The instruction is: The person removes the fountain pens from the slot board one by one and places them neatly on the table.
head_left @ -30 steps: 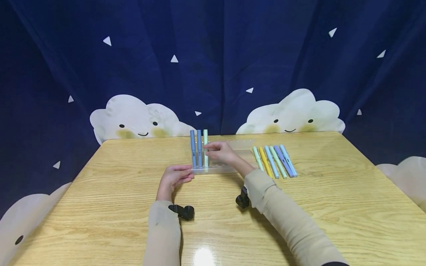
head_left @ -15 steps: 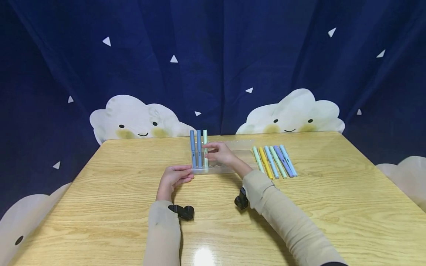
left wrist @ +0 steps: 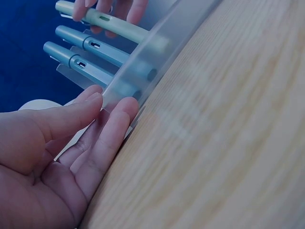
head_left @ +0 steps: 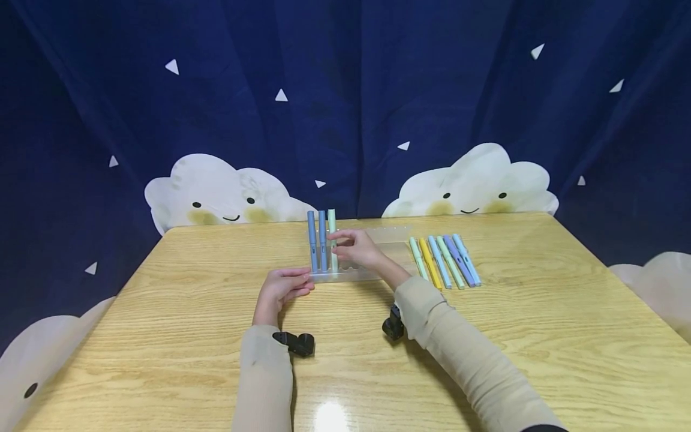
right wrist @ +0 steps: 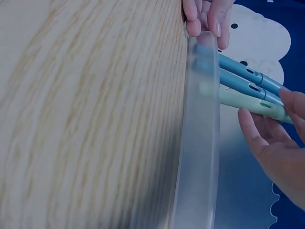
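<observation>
A clear plastic pen rack (head_left: 351, 276) stands on the table, with two blue pens (head_left: 323, 240) upright at its left end. Beside them is a pale green pen (left wrist: 126, 30), its lower end behind the rack's front lip. My right hand (head_left: 361, 248) holds this green pen between thumb and fingers; the right wrist view shows the fingers around its upper part. At the rack's left front corner, my left hand (left wrist: 71, 148) pinches the clear edge between thumb and fingers. From the head, the right hand covers part of the rack's middle.
Right of the rack, several capped pens lie side by side on the wooden table (head_left: 189, 312): green, a yellow pen (head_left: 430, 264), light blue, and a purple pen (head_left: 459, 260). A dark blue curtain (head_left: 345, 108) with clouds hangs behind the table.
Almost nothing moves. The right hand shifts its fingers slightly on the green pen, which stays in the same place beside the blue pens. The left hand remains at the corner.
</observation>
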`<state>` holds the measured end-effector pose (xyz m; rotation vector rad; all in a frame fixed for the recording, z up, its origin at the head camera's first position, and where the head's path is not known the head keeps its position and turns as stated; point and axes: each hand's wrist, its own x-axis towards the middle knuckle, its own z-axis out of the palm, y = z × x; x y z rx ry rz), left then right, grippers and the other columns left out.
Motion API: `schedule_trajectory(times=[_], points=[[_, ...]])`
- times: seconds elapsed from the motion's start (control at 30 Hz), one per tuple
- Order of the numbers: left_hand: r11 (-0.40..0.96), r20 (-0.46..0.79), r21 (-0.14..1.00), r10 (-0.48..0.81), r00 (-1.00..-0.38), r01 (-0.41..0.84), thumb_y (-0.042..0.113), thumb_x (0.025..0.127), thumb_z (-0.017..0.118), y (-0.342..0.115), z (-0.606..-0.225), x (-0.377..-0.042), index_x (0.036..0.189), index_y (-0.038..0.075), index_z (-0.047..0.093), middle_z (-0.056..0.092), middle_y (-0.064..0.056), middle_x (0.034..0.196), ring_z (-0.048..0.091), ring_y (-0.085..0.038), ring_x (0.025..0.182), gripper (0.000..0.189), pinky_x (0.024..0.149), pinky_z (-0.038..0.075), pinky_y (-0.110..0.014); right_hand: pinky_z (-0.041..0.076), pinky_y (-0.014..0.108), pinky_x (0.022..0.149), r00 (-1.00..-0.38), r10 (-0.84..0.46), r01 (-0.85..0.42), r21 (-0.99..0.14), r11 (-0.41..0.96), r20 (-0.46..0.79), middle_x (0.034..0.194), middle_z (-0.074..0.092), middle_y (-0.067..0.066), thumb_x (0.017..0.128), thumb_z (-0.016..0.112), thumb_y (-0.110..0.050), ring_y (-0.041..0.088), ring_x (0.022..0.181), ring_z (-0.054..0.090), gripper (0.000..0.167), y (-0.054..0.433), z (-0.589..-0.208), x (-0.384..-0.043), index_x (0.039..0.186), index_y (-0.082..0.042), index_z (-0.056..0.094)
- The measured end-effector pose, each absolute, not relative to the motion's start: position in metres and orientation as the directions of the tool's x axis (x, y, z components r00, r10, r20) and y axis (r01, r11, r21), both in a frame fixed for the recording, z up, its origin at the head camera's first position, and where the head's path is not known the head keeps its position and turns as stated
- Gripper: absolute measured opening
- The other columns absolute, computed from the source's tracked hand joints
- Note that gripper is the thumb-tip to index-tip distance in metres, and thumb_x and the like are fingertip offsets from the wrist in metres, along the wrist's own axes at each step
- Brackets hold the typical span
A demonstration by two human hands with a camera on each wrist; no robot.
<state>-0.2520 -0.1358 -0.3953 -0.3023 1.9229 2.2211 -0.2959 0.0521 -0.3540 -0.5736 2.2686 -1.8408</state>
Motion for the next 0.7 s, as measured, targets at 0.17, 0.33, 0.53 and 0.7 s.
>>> schedule_trajectory(times=[0.17, 0.33, 0.53, 0.7], points=[[-0.145, -0.27, 0.952, 0.022, -0.963, -0.271, -0.008, 0.083, 0.056, -0.136, -0.396, -0.252, 0.113, -0.015, 0.052, 0.065, -0.015, 0.075, 0.064, -0.017, 0.062, 0.031, 0.061, 0.056, -0.026, 0.054, 0.037, 0.074, -0.916, -0.35, -0.26, -0.953, 0.153, 0.194, 0.108, 0.056, 0.026, 0.083, 0.055, 0.006, 0.037, 0.089, 0.058, 0.026, 0.054, -0.353, -0.295, 0.109, 0.012, 0.055], [-0.147, -0.266, 0.952, 0.028, -0.964, -0.267, -0.009, 0.084, 0.055, -0.136, -0.395, -0.252, 0.114, -0.016, 0.051, 0.065, -0.014, 0.075, 0.064, -0.017, 0.063, 0.031, 0.062, 0.055, -0.025, 0.055, 0.036, 0.071, -0.924, -0.29, -0.289, -0.953, 0.093, 0.251, 0.106, 0.056, 0.024, 0.082, 0.055, 0.01, 0.029, 0.081, 0.06, 0.023, 0.054, -0.351, -0.296, 0.104, 0.014, 0.056], [-0.151, -0.257, 0.954, 0.032, -0.966, -0.258, -0.01, 0.083, 0.055, -0.136, -0.395, -0.251, 0.114, -0.016, 0.051, 0.065, -0.014, 0.075, 0.064, -0.017, 0.063, 0.031, 0.062, 0.055, -0.026, 0.053, 0.044, 0.073, -0.926, -0.25, -0.301, -0.953, 0.04, 0.282, 0.108, 0.053, 0.024, 0.08, 0.054, 0.014, 0.014, 0.074, 0.057, 0.021, 0.058, -0.349, -0.295, 0.101, 0.017, 0.055], [-0.147, -0.256, 0.955, 0.031, -0.966, -0.258, -0.01, 0.083, 0.055, -0.137, -0.395, -0.251, 0.113, -0.016, 0.051, 0.065, -0.014, 0.075, 0.064, -0.017, 0.063, 0.031, 0.062, 0.055, -0.026, 0.055, 0.036, 0.069, -0.933, -0.241, -0.293, -0.953, 0.077, 0.267, 0.116, 0.051, 0.022, 0.08, 0.055, 0.013, 0.011, 0.074, 0.057, 0.021, 0.064, -0.349, -0.295, 0.101, 0.015, 0.056]])
